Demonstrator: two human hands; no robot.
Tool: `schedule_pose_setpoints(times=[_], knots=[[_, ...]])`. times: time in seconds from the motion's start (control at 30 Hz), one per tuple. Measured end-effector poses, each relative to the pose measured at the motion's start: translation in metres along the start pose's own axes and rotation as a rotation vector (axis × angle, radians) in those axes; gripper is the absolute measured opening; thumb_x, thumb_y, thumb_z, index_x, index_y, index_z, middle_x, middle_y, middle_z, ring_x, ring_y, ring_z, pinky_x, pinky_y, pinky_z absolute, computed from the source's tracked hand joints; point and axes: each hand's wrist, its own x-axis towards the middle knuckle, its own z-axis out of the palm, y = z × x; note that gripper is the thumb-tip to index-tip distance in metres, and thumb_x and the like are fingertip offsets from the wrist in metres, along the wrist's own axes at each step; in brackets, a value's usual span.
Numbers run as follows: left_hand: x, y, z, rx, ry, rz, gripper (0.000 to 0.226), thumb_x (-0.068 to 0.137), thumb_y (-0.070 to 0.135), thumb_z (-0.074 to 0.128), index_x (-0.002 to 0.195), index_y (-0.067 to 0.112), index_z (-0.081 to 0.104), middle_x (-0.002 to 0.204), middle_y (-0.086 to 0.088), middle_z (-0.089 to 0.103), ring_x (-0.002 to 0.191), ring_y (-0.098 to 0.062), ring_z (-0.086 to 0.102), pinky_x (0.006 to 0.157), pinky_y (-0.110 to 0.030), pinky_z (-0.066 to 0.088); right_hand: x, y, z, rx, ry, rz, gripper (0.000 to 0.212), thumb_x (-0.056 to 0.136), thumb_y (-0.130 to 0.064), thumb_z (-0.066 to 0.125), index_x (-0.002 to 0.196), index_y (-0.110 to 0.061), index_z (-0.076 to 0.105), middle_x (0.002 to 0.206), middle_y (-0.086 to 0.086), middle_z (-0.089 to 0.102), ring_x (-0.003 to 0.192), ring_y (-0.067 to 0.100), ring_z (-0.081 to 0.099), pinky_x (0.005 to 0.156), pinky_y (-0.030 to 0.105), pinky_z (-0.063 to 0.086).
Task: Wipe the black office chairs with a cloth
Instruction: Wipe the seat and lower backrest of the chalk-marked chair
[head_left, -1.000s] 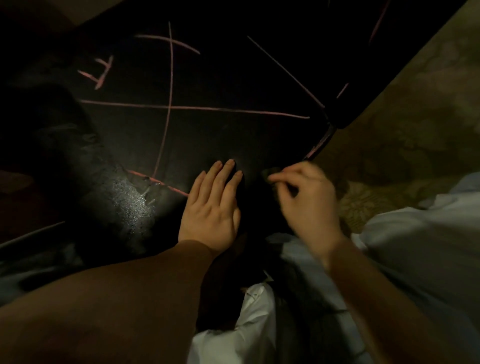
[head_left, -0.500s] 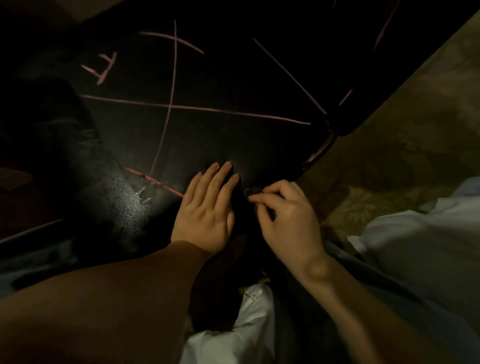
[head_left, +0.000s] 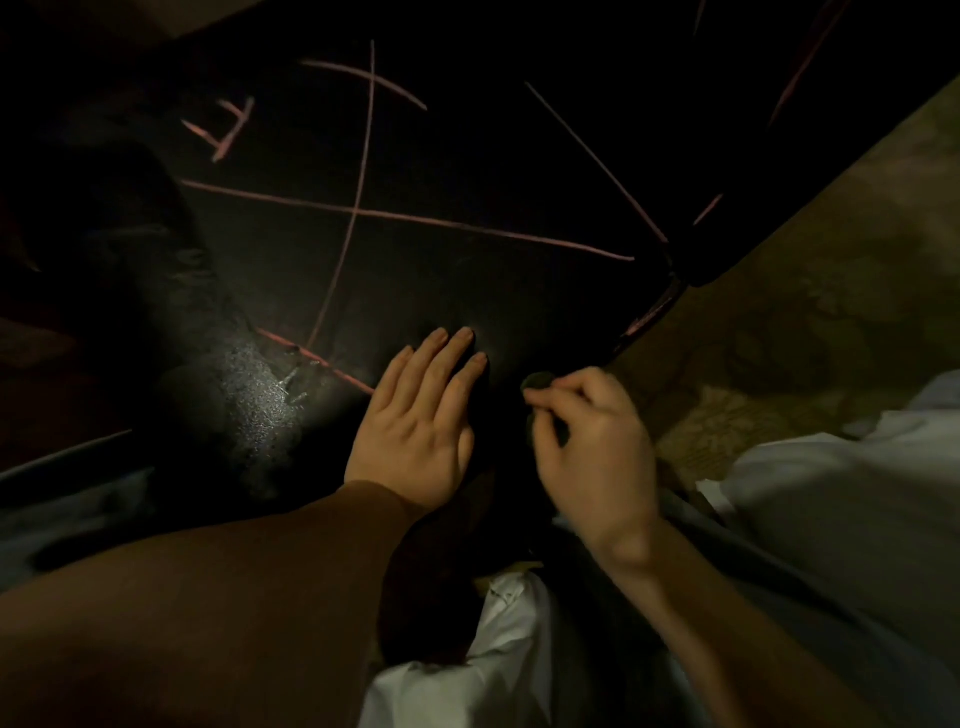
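The right hand (head_left: 592, 457) pinches a small dark cloth (head_left: 535, 383) (dim, barely visible) at its fingertips, just right of the left hand (head_left: 415, 431), which presses flat, fingers together, on the black chair seat (head_left: 467, 291). The pink marks (head_left: 405, 215) lie beyond both hands, mostly ahead and left of the cloth.

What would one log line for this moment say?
left hand: flat on black chair seat | right hand: pinching dark cloth near seat edge | pink lines: across seat
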Motion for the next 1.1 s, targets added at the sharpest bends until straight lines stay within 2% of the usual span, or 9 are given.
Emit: schedule_pose_setpoints(times=[0.13, 0.23, 0.33, 0.53, 0.63, 0.77, 0.87, 1.0, 1.1], knots=[[-0.001, -0.002, -0.003, 0.011, -0.035, -0.001, 0.06, 0.08, 0.023, 0.044, 0.136, 0.004, 0.049, 0.147, -0.017, 0.041, 0.139, -0.031, 0.031, 0.117, -0.043, 0.019, 0.006, 0.008, -0.002, 0.003, -0.003, -0.025, 0.017, 0.08, -0.005, 0.071, 0.094, -0.013, 0.076, 0.091, 0.004, 0.061, 0.087, 0.019, 0.059, 0.073, 0.023, 0.047], [-0.001, -0.001, -0.003, 0.01, -0.038, -0.006, 0.06, 0.08, 0.023, 0.044, 0.136, 0.003, 0.048, 0.147, -0.017, 0.041, 0.139, -0.031, 0.03, 0.117, -0.043, 0.018, 0.024, 0.033, -0.013, -0.053, 0.054, 0.083, 0.017, 0.083, -0.003, 0.066, 0.095, -0.011, 0.075, 0.095, 0.009, 0.061, 0.09, 0.027, 0.06, 0.077, 0.025, 0.042], [-0.001, -0.001, -0.003, 0.0, -0.025, -0.006, 0.058, 0.081, 0.023, 0.044, 0.136, 0.003, 0.048, 0.147, -0.018, 0.042, 0.139, -0.032, 0.031, 0.116, -0.045, 0.02, 0.033, 0.047, -0.022, -0.033, 0.085, 0.181, 0.017, 0.085, -0.002, 0.064, 0.098, -0.008, 0.074, 0.097, 0.011, 0.061, 0.091, 0.029, 0.06, 0.075, 0.028, 0.044], [-0.002, -0.002, -0.004, -0.008, -0.035, 0.002, 0.059, 0.08, 0.023, 0.044, 0.135, 0.003, 0.05, 0.147, -0.018, 0.042, 0.139, -0.032, 0.032, 0.116, -0.045, 0.021, 0.002, 0.004, -0.002, -0.027, -0.005, -0.009, 0.016, 0.082, -0.003, 0.068, 0.095, -0.008, 0.075, 0.093, 0.006, 0.06, 0.088, 0.021, 0.057, 0.072, 0.022, 0.044], [-0.002, -0.004, -0.004, -0.004, -0.035, 0.005, 0.06, 0.079, 0.023, 0.045, 0.136, 0.004, 0.049, 0.147, -0.017, 0.041, 0.139, -0.032, 0.031, 0.116, -0.044, 0.019, 0.005, 0.003, -0.002, -0.014, -0.012, -0.039, 0.015, 0.081, -0.002, 0.069, 0.093, -0.01, 0.076, 0.091, 0.004, 0.06, 0.088, 0.02, 0.058, 0.072, 0.023, 0.045], [-0.002, -0.003, -0.004, 0.002, -0.025, 0.001, 0.059, 0.08, 0.023, 0.045, 0.136, 0.004, 0.046, 0.147, -0.018, 0.042, 0.139, -0.032, 0.031, 0.116, -0.044, 0.019, 0.024, 0.03, -0.012, -0.038, 0.057, 0.06, 0.016, 0.082, -0.001, 0.066, 0.093, -0.01, 0.075, 0.093, 0.008, 0.061, 0.089, 0.026, 0.059, 0.075, 0.026, 0.045], [-0.002, -0.002, -0.003, 0.001, -0.024, 0.001, 0.059, 0.08, 0.023, 0.045, 0.136, 0.003, 0.048, 0.146, -0.018, 0.042, 0.139, -0.032, 0.031, 0.117, -0.044, 0.019, 0.031, 0.04, -0.02, -0.025, 0.069, 0.145, 0.016, 0.085, -0.001, 0.064, 0.096, -0.008, 0.074, 0.096, 0.01, 0.06, 0.092, 0.028, 0.058, 0.074, 0.036, 0.052], [-0.002, -0.003, -0.003, 0.005, -0.039, 0.005, 0.061, 0.079, 0.024, 0.045, 0.136, 0.003, 0.049, 0.147, -0.018, 0.041, 0.139, -0.031, 0.03, 0.117, -0.043, 0.017, 0.009, 0.011, -0.008, -0.065, 0.002, 0.011, 0.015, 0.082, -0.004, 0.065, 0.093, -0.009, 0.074, 0.093, 0.006, 0.059, 0.088, 0.022, 0.057, 0.071, 0.025, 0.044], [-0.002, -0.003, -0.003, -0.004, -0.039, 0.008, 0.059, 0.081, 0.023, 0.044, 0.136, 0.003, 0.05, 0.147, -0.017, 0.042, 0.139, -0.031, 0.032, 0.116, -0.045, 0.021, -0.006, -0.009, 0.0, -0.045, -0.044, -0.106, 0.015, 0.081, -0.005, 0.067, 0.09, -0.013, 0.076, 0.091, 0.002, 0.061, 0.086, 0.017, 0.057, 0.07, 0.021, 0.045]])
